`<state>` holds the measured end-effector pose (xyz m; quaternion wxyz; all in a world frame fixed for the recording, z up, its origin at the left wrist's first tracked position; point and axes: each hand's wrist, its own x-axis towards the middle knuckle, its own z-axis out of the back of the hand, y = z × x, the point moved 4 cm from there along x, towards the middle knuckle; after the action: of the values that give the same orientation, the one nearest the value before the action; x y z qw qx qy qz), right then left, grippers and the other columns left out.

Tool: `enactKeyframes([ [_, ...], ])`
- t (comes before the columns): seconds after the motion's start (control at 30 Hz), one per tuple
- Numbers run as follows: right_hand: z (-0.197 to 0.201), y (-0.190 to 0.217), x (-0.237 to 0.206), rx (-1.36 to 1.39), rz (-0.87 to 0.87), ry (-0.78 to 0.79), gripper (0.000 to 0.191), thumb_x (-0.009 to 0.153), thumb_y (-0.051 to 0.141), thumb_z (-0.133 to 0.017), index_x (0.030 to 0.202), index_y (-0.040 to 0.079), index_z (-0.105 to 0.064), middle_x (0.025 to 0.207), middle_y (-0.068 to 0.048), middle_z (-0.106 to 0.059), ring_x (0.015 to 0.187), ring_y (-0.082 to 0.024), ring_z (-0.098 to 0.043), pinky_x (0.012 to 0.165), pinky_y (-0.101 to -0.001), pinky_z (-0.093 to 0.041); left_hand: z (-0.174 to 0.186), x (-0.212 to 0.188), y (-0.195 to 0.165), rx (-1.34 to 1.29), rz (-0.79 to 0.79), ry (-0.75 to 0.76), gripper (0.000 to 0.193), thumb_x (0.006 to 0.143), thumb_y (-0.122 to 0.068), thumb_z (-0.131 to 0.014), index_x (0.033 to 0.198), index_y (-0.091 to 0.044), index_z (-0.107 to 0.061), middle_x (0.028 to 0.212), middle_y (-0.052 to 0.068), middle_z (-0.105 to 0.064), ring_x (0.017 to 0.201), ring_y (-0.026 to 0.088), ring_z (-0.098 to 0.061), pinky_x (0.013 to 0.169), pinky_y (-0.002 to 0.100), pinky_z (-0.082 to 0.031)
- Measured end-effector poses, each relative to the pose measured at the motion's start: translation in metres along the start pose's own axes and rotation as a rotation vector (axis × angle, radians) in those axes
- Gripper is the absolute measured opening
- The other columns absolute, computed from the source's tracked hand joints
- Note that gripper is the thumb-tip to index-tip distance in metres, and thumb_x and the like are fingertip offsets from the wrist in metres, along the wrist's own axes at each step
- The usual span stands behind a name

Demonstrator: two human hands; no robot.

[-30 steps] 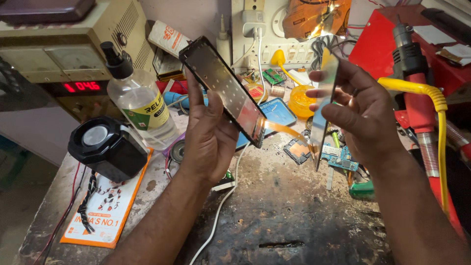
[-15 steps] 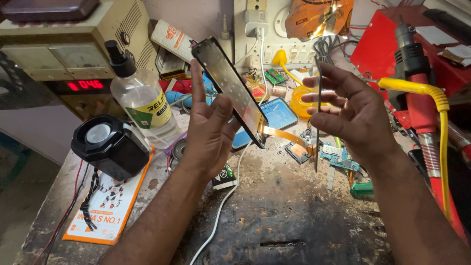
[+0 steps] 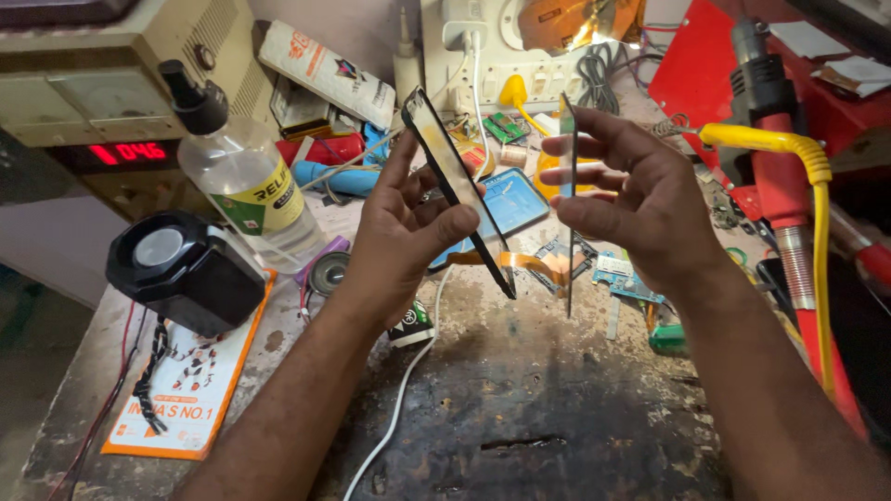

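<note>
Phone screen (image 3: 457, 186) was pinched tilted by left hand (image 3: 404, 237); thin glass sheet (image 3: 568, 199) was held edge-on by right hand (image 3: 640, 209), above worn workbench (image 3: 557, 417).

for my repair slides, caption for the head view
Left hand holds a phone screen panel; right hand holds a thin glass sheet edge-on.

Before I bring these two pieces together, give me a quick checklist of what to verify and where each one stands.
1. Left hand has a firm grip on the phone screen by its edges: ok.
2. Right hand holds the thin glass panel by its edges: ok.
3. The two pieces are apart, not touching: ok.
4. Orange flex cable hangs free of the bench clutter: cannot tell.
5. Panel faces are clean: cannot tell, the panel is edge-on.
6. Bench below is tidy: not ok, stained and littered.
</note>
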<state>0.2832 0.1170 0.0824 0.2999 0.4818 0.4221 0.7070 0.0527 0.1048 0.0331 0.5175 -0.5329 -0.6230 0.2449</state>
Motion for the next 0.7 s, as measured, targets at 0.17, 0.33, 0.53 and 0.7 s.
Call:
enactKeyframes([
  [0.17,-0.002,-0.001,0.000,0.083,0.009,0.000,0.081,0.083,0.016,-0.082,0.154,0.003,-0.047,0.138,-0.013,-0.066,0.120,-0.024,-0.070,0.095,-0.0371,-0.063,-0.005,-0.003,0.001,0.078,0.085,0.064,0.103,0.080,-0.018,-0.087,0.163,-0.004,-0.028,0.139,0.014,-0.060,0.123,0.023,-0.064,0.101,0.038,-0.058],
  [0.33,-0.004,-0.003,0.001,0.103,0.018,-0.003,0.081,0.083,0.015,-0.082,0.155,0.003,-0.046,0.138,-0.014,-0.066,0.121,-0.024,-0.070,0.097,-0.0386,-0.064,-0.013,-0.006,0.001,0.133,0.118,0.111,0.103,0.078,-0.018,-0.087,0.163,-0.006,-0.030,0.140,0.012,-0.058,0.122,0.023,-0.063,0.100,0.039,-0.060],
  [0.53,-0.008,-0.005,0.001,0.095,0.033,0.016,0.082,0.082,0.013,-0.084,0.155,0.002,-0.046,0.137,-0.015,-0.066,0.121,-0.026,-0.071,0.099,-0.0391,-0.064,-0.016,-0.008,0.003,0.106,0.124,0.126,0.102,0.079,-0.019,-0.087,0.163,-0.007,-0.030,0.141,0.012,-0.057,0.123,0.023,-0.062,0.100,0.039,-0.060],
  [0.7,-0.010,-0.003,0.001,0.108,0.026,0.011,0.081,0.083,0.013,-0.084,0.153,0.001,-0.047,0.137,-0.016,-0.066,0.122,-0.027,-0.071,0.098,-0.0388,-0.064,-0.016,-0.009,0.007,0.079,0.131,0.143,0.101,0.081,-0.021,-0.087,0.163,-0.007,-0.029,0.141,0.012,-0.057,0.124,0.022,-0.062,0.100,0.040,-0.060],
])
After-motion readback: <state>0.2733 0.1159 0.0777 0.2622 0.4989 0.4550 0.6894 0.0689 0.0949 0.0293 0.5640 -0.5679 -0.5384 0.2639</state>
